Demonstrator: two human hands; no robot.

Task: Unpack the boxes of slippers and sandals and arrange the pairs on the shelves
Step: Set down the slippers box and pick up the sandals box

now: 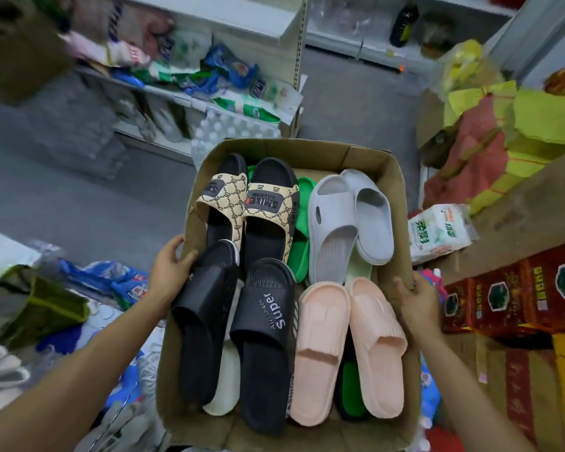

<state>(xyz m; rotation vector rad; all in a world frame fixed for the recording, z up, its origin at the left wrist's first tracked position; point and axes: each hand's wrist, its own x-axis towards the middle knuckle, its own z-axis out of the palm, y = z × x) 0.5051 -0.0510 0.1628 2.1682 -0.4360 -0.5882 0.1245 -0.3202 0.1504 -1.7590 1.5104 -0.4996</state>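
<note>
Cardboard box (366, 158), open-topped, is held above the grey floor (62, 197) at centre frame. The left hand (172, 267) grips its left wall, fingers curled over the rim; the right hand (416, 296) grips the right wall likewise.

Contents: patterned beige-and-black slides (265, 203) at the far left, grey slippers (349, 220) at the far right, black slides (261, 321) at the near left, pink slippers (349, 340) at the near right. Green slippers (302, 230) lie beneath these, mostly covered; a white slipper (224, 383) shows only in part under the black pair.

White shelves (242, 14) stand beyond the box, loaded with packaged goods too blurred to identify. Red cartons (503, 298) and yellow-green bundles (542, 115) occupy the right side. Items on the floor at lower left are cut off and indistinct.
</note>
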